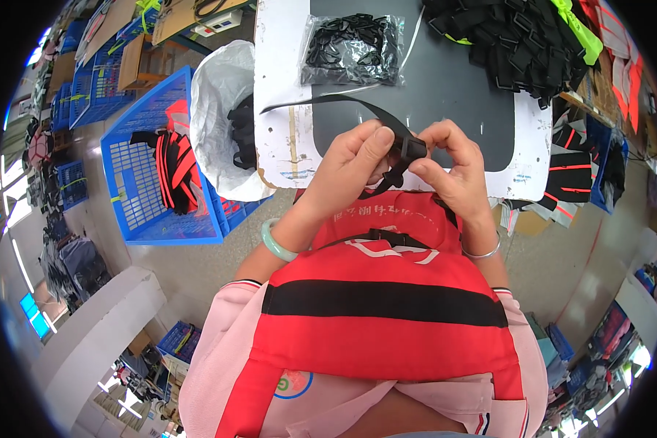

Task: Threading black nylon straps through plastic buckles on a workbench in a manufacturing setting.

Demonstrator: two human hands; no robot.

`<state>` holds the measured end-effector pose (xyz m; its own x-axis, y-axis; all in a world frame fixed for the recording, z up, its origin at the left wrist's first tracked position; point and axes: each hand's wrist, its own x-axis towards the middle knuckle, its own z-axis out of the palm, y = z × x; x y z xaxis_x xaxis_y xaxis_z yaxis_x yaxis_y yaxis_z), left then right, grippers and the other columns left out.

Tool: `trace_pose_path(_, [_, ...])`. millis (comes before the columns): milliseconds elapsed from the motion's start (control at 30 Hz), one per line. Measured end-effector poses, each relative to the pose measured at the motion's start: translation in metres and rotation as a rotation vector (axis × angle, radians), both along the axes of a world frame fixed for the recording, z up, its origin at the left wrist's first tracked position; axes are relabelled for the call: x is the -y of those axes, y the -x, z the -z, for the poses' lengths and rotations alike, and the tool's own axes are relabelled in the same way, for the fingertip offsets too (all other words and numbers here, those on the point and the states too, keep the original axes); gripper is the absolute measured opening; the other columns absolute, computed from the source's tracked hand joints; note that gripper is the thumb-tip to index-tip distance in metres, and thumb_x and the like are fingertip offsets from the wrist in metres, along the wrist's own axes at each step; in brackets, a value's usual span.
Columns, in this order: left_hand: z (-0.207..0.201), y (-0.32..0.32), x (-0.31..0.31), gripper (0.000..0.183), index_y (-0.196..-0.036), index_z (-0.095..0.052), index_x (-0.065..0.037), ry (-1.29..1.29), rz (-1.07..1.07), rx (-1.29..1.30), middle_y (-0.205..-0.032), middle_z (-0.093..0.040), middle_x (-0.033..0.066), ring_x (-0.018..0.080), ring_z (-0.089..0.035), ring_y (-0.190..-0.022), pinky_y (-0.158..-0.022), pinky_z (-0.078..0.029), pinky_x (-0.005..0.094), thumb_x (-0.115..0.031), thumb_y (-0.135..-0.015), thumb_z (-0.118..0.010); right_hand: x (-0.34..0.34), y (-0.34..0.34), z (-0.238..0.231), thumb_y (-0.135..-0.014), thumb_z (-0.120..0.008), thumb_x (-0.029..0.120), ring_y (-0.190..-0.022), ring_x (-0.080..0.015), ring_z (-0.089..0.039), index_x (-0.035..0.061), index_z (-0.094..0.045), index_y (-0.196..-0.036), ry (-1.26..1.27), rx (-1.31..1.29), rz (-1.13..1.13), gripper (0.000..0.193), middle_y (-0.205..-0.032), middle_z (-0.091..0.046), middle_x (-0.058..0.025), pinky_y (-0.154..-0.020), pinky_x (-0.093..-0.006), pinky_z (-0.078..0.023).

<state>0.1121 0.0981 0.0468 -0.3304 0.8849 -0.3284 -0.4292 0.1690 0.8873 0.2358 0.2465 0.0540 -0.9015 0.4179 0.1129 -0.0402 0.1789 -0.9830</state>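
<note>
Over the table's near edge my left hand (pixel 356 159) is closed around a black webbing strap (pixel 336 100). A black plastic buckle (pixel 410 148) sits on the strap between my hands. The thumb and forefinger of my right hand (pixel 456 166) are pinched at the buckle's right end; what exactly lies between those fingertips is partly hidden. One tail of the strap arches leftward over the tabletop. Another part loops down below the buckle toward my red apron (pixel 383 288).
A clear bag of small black plastic parts (pixel 354 50) lies on the table (pixel 285 150). Black straps with buckles (pixel 515 55) are heaped at the far right. To the left stand a white sack (pixel 223 120) and a blue crate (pixel 142 212) with red-and-black pieces.
</note>
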Motion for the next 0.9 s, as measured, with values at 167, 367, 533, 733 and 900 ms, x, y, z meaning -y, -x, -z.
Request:
trace_pose_path(167, [-0.005, -0.013, -0.008, 0.037, -0.11, -0.056, 0.001, -0.059, -0.057, -0.063, -0.074, -0.054, 0.0004, 0.0068, -0.053, -0.067, -0.062, -0.044, 0.0213, -0.031, -0.1, -0.04, 0.0, -0.001, 0.006, -0.077, -0.071, 0.007, -0.063, -0.0076, -0.05, 0.0006, -0.057, -0.088, 0.093, -0.031, 0.012, 0.019, -0.07, -0.055, -0.0002, -0.061, -0.0215, -0.041])
trace_pose_path(367, [-0.019, -0.011, -0.008, 0.037, -0.121, -0.051, 0.001, -0.142, 0.007, -0.238, -0.083, -0.061, 0.0054, 0.0095, -0.057, -0.075, -0.066, -0.047, 0.0244, -0.027, -0.1, -0.039, 0.002, -0.001, 0.01, -0.092, -0.057, 0.016, -0.061, -0.0044, -0.047, 0.0026, -0.055, -0.09, 0.572, 0.032, -0.016, 0.014, -0.07, -0.054, 0.0019, -0.057, -0.0188, -0.038])
trace_pose_path(533, [-0.024, 0.013, 0.01, 0.04, -0.129, -0.047, -0.001, -0.08, -0.053, -0.335, -0.08, -0.062, 0.0021, 0.0061, -0.05, -0.065, -0.057, -0.04, 0.0216, -0.027, -0.1, -0.037, 0.006, 0.004, 0.013, -0.093, -0.055, 0.016, -0.06, -0.0049, -0.047, 0.0019, -0.056, -0.081, 0.436, 0.14, 0.014, 0.019, -0.068, -0.053, 0.0013, -0.054, -0.0203, -0.038])
trace_pose_path(733, [-0.027, 0.089, 0.064, 0.04, -0.127, -0.047, -0.001, -0.041, -0.642, -0.527, -0.079, -0.063, 0.0023, 0.0018, -0.045, -0.061, -0.054, -0.034, 0.0166, -0.028, -0.1, -0.035, 0.01, 0.004, 0.021, -0.093, -0.056, 0.016, -0.06, -0.0052, -0.046, 0.0004, -0.056, -0.079, 0.285, 0.224, -0.019, 0.021, -0.067, -0.053, 0.0011, -0.055, -0.0203, -0.038])
trace_pose_path(900, [-0.004, 0.125, 0.109, 0.035, -0.121, -0.051, -0.001, -0.165, -0.714, -0.189, -0.089, -0.066, 0.0101, 0.0099, -0.06, -0.071, -0.057, -0.046, 0.0208, -0.025, -0.098, -0.041, 0.01, 0.007, 0.025, -0.092, -0.055, 0.016, -0.062, -0.0053, -0.047, 0.001, -0.059, -0.08, 0.2, 0.284, -0.024, 0.02, -0.067, -0.053, 0.001, -0.056, -0.0205, -0.038])
